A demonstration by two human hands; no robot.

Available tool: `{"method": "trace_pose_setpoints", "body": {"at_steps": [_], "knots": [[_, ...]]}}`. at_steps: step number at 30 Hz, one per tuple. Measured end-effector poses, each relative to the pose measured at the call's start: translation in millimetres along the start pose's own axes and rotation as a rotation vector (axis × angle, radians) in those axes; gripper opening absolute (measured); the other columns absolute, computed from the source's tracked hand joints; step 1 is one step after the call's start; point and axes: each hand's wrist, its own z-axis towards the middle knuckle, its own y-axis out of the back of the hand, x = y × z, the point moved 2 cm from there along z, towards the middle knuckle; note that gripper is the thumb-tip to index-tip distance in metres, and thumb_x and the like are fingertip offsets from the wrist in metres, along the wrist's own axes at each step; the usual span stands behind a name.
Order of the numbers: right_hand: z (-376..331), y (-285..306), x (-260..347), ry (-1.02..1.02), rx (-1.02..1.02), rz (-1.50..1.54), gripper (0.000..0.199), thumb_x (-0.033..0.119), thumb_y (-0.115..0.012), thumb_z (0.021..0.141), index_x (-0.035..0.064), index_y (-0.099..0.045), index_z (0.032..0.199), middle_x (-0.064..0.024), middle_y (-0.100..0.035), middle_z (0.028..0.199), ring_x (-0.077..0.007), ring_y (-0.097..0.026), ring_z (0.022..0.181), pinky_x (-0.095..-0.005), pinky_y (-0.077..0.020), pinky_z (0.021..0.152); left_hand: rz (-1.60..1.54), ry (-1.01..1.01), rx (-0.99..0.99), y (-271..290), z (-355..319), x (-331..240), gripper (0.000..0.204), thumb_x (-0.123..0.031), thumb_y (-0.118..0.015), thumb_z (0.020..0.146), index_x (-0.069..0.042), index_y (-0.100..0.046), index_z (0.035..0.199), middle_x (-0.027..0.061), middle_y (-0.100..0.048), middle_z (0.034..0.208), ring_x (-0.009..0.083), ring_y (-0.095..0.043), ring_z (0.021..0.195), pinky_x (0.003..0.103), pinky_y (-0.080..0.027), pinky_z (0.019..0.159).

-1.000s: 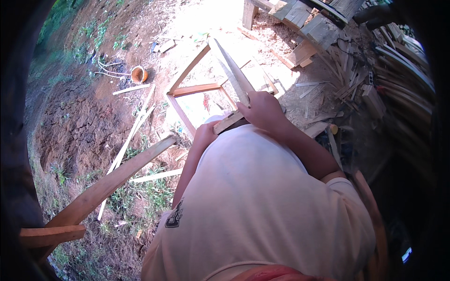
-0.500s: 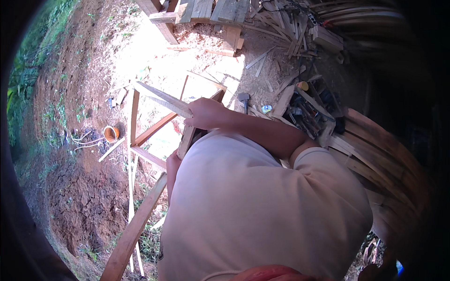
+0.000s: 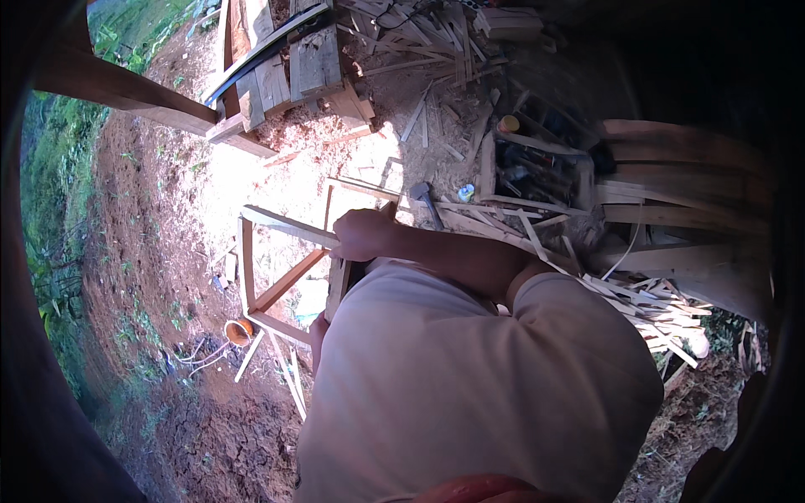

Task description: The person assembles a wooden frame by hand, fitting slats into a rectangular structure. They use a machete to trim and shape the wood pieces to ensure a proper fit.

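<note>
An open frame of pale wooden bars (image 3: 289,223) stands in front of my body, with a diagonal brace (image 3: 287,281) across it. My right hand (image 3: 362,235) reaches across from the right and is closed over the frame's near upper corner. Lower down, my left hand (image 3: 318,332) grips the same frame at its near side; my shirt hides most of that hand and its fingers. Sunlight washes out part of the frame's inside.
A hammer (image 3: 427,203) lies beyond my right forearm, near a wooden tool crate (image 3: 537,201). At the far left are a plank-topped workbench (image 3: 317,65) and a beam (image 3: 134,99). An orange bucket (image 3: 238,333) sits left of the frame. Wood strips (image 3: 646,312) pile up at right.
The whole view has turned, so the workbench shifts left and a beam and a pile of strips come into sight. Both hands stay on the frame, which sits lower in the picture.
</note>
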Motion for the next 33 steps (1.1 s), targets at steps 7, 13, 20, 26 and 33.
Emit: {"method": "trace_pose_setpoints", "body": {"at_steps": [7, 13, 20, 26, 33], "knots": [[-19, -5, -8, -0.077, -0.052, 0.08, 0.054, 0.054, -0.075, 0.086, 0.0031, -0.077, 0.102, -0.0193, -0.076, 0.101, -0.0357, -0.073, 0.1, -0.047, -0.0566, 0.09, 0.067, -0.069, 0.045, 12, 14, -5, 0.074, -0.033, -0.087, 0.084, -0.009, -0.058, 0.148, 0.0175, -0.076, 0.123, 0.0239, -0.076, 0.102, 0.036, -0.057, 0.091], [-25, -6, -4, -0.078, -0.094, 0.108, 0.056, 0.058, -0.069, 0.093, 0.0024, -0.076, 0.097, -0.0175, -0.076, 0.097, -0.0341, -0.074, 0.096, -0.0442, -0.0562, 0.09, 0.116, -0.148, 0.102, 31, 31, -4, 0.075, -0.034, -0.087, 0.084, -0.009, -0.058, 0.148, 0.0176, -0.075, 0.124, 0.0241, -0.076, 0.103, 0.036, -0.057, 0.092], [-32, -70, -1, -0.003, -0.618, 0.573, 0.099, 0.06, -0.064, 0.099, -0.0075, -0.026, 0.161, -0.0306, -0.031, 0.165, -0.041, -0.031, 0.155, -0.0451, -0.0252, 0.128, 0.19, -0.239, 0.211, 55, 44, 2, 0.076, -0.034, -0.087, 0.084, -0.009, -0.056, 0.149, 0.0176, -0.075, 0.125, 0.0243, -0.076, 0.103, 0.036, -0.057, 0.092], [-54, -110, 22, -0.047, -0.924, 0.583, 0.103, 0.056, -0.07, 0.096, -0.0058, -0.021, 0.163, -0.0292, -0.027, 0.168, -0.0404, -0.03, 0.156, -0.0418, -0.0279, 0.128, 0.272, -0.297, 0.321, 69, 54, 14, 0.077, -0.034, -0.087, 0.084, -0.009, -0.056, 0.15, 0.0177, -0.075, 0.126, 0.0244, -0.075, 0.104, 0.036, -0.057, 0.092], [-67, -150, 33, -0.149, -1.046, 0.644, 0.099, 0.046, -0.079, 0.091, -0.0066, -0.03, 0.159, -0.0274, -0.026, 0.169, -0.0404, -0.039, 0.151, -0.043, -0.0346, 0.124, 0.396, -0.353, 0.468, 69, 67, 19, 0.078, -0.034, -0.087, 0.085, -0.009, -0.054, 0.15, 0.0178, -0.074, 0.126, 0.0246, -0.075, 0.105, 0.037, -0.056, 0.093]]}}
